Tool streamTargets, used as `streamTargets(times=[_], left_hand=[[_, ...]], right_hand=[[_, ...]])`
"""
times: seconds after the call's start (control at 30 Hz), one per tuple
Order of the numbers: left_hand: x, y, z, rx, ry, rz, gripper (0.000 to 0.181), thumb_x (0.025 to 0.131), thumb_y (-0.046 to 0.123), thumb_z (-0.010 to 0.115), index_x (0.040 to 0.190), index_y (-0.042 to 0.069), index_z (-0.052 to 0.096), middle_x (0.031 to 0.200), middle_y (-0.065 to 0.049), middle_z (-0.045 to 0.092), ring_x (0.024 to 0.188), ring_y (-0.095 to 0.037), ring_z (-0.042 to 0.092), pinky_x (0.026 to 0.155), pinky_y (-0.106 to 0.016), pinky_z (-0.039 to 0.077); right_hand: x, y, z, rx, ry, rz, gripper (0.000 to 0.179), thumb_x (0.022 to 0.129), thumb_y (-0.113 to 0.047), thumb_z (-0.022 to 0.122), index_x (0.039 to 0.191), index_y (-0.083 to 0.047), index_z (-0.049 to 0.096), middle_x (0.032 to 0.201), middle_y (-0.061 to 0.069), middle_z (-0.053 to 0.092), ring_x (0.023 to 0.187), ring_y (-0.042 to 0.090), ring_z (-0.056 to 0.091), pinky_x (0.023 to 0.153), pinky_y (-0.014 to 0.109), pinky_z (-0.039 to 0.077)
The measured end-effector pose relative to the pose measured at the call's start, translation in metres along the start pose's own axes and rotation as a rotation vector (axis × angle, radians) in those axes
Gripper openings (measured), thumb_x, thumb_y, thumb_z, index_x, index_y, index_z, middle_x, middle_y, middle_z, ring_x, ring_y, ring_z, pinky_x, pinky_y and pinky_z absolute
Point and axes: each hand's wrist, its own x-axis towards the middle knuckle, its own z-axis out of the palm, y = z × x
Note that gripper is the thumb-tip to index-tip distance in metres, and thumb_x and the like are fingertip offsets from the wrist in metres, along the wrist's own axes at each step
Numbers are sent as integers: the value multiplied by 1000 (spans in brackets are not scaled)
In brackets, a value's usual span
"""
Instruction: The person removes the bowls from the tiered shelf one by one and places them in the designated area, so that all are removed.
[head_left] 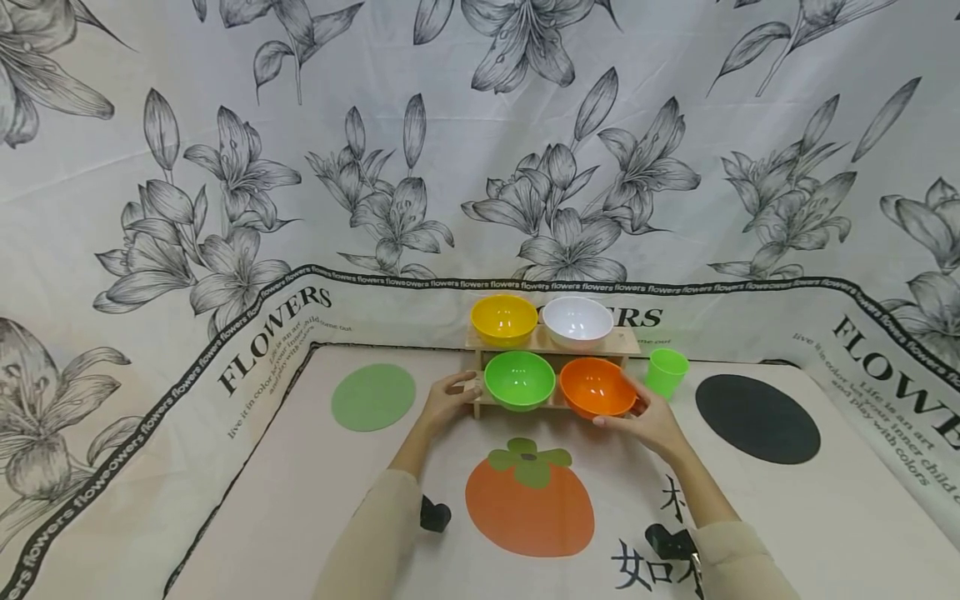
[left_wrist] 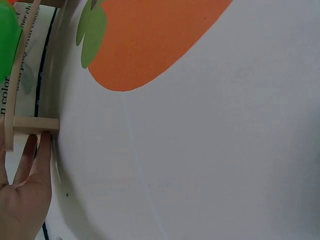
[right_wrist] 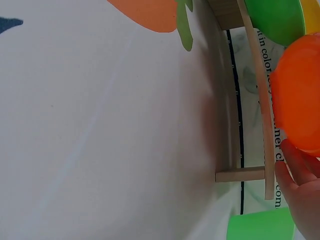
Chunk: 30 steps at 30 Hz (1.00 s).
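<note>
A two-tier wooden rack (head_left: 625,342) stands at the back of the table. On its lower tier are a green bowl (head_left: 520,381) and an orange bowl (head_left: 597,387); a yellow bowl (head_left: 504,321) and a white bowl (head_left: 577,323) sit on the upper one. My left hand (head_left: 444,406) holds the rack's left end, fingertips against a wooden leg (left_wrist: 37,124) in the left wrist view. At the right end, my right hand (head_left: 651,421) grips the orange bowl's side, thumb in front and fingers round the right. The right wrist view shows fingertips at the bowl's wall (right_wrist: 300,100).
A green cup (head_left: 667,372) stands just right of the rack. Flat on the table lie a green round mat (head_left: 373,397), a dark round mat (head_left: 757,418) and a printed persimmon (head_left: 529,517). Behind hangs a flower-printed cloth (head_left: 405,67).
</note>
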Motion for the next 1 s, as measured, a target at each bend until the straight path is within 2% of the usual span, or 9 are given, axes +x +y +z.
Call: streamTargets(times=[0.2, 0.43, 0.67, 0.87, 1.0], left_hand=[[-15, 22, 0, 28, -34, 9, 46, 88, 2, 62, 130, -11, 48, 131, -28, 49, 100, -26, 58, 87, -43, 53], [2, -4, 0, 7, 1, 2, 46, 87, 6, 66, 129, -5, 53, 133, -23, 51, 100, -26, 60, 84, -40, 55], [3, -5, -1, 2, 10, -8, 45, 86, 6, 66, 129, -3, 54, 130, -22, 53, 100, -26, 59, 84, -39, 55], [6, -7, -1, 4, 12, -11, 45, 87, 7, 66, 129, -3, 54, 130, -22, 53, 102, -27, 58, 85, -40, 54], [5, -8, 0, -3, 11, -8, 45, 87, 6, 66, 129, -4, 54, 131, -23, 52, 103, -29, 58, 86, -41, 54]], right_hand=[[-11, -2, 0, 24, -1, -20, 89, 79, -15, 76, 147, 4, 22, 147, 27, 30, 127, 44, 38, 104, 50, 35], [-21, -5, -3, 1, 1, -46, 87, 80, -13, 76, 147, 3, 23, 147, 26, 30, 127, 43, 39, 102, 46, 37], [-33, -5, -2, -39, -13, -54, 87, 80, -17, 76, 147, 1, 23, 150, 23, 27, 129, 42, 38, 100, 41, 36], [-46, -1, 6, -39, -33, -51, 86, 79, -14, 76, 146, 4, 25, 147, 26, 30, 129, 43, 36, 101, 46, 34], [-53, 0, 11, -9, -37, -53, 87, 77, -11, 78, 145, 5, 26, 146, 27, 31, 128, 43, 37, 100, 39, 36]])
